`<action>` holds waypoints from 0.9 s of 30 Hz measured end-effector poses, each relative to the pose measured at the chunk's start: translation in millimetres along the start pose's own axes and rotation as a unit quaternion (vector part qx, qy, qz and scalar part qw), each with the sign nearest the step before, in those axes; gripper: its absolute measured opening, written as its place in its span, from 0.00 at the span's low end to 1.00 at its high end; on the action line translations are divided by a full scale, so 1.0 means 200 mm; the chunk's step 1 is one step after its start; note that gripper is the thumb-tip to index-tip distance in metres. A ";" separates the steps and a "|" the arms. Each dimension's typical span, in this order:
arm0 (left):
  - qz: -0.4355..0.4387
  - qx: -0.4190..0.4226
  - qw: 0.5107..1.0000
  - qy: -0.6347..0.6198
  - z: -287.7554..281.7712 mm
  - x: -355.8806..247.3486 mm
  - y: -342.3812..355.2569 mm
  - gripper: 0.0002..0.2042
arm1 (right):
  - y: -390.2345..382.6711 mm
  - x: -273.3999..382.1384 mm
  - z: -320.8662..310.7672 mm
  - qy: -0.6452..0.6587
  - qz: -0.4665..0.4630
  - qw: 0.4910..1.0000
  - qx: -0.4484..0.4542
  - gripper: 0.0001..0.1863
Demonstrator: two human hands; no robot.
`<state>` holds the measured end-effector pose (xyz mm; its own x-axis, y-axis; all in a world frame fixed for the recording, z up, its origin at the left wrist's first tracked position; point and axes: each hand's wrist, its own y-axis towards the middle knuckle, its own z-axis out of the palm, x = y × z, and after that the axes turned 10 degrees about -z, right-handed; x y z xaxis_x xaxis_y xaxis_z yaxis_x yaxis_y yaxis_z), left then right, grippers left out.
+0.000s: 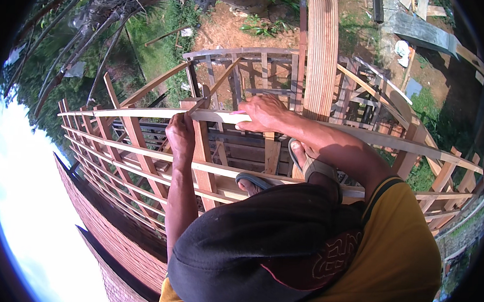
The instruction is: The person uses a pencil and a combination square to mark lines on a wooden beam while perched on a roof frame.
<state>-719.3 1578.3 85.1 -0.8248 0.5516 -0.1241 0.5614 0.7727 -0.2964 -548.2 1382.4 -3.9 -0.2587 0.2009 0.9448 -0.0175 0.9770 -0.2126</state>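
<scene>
A long, pale wooden batten (pixel 162 113) crosses in front of me over the timber roof frame. My left hand (pixel 181 133) is closed at its near edge, beside an upright-looking rafter (pixel 203 154); a narrow brown piece sticks up past its fingertips, its kind unclear. To the right, my right hand (pixel 262 113) rests bent over the same batten, fingers closed. By its fingertips shows a small pink thing (pixel 238 112), too small to name and partly hidden by the hand. Part of the right hand's grip is out of sight.
Parallel battens (pixel 145 151) run across slanting rafters on the left. A thick timber (pixel 320 57) rises beyond my right arm. My sandalled feet (pixel 306 162) are among the timbers, with gaps between them. Bare branches (pixel 95 42) hang at the upper left; brick-coloured roofing (pixel 109 229) lies lower left.
</scene>
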 end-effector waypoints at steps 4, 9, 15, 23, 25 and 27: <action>0.016 0.006 1.000 -0.008 -0.01 -0.01 0.01 0.10 | 0.00 -0.01 0.01 0.018 0.007 1.000 -0.005 0.23; 0.015 0.001 1.000 -0.004 -0.01 0.00 0.01 0.10 | 0.00 -0.01 0.03 0.012 -0.003 1.000 -0.022 0.21; 0.013 -0.003 1.000 -0.003 -0.01 0.01 0.00 0.11 | 0.28 -0.13 0.11 0.063 0.065 0.996 -0.004 0.15; 0.009 -0.003 1.000 -0.009 0.00 -0.01 0.01 0.11 | 0.60 -0.14 0.31 0.033 0.073 0.996 0.029 0.13; 0.014 -0.004 1.000 -0.006 0.00 0.00 0.01 0.10 | 0.62 -0.12 0.33 0.056 0.068 0.996 0.016 0.17; 0.019 -0.004 1.000 -0.003 -0.01 0.01 0.00 0.10 | 0.63 -0.11 0.33 0.058 0.071 0.995 0.036 0.17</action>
<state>-720.1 1580.0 86.1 -0.8035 0.5783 -0.1414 0.5926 0.7541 -0.2832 -608.1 1497.0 -67.8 -0.1494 0.3483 0.9254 -0.0582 0.9312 -0.3598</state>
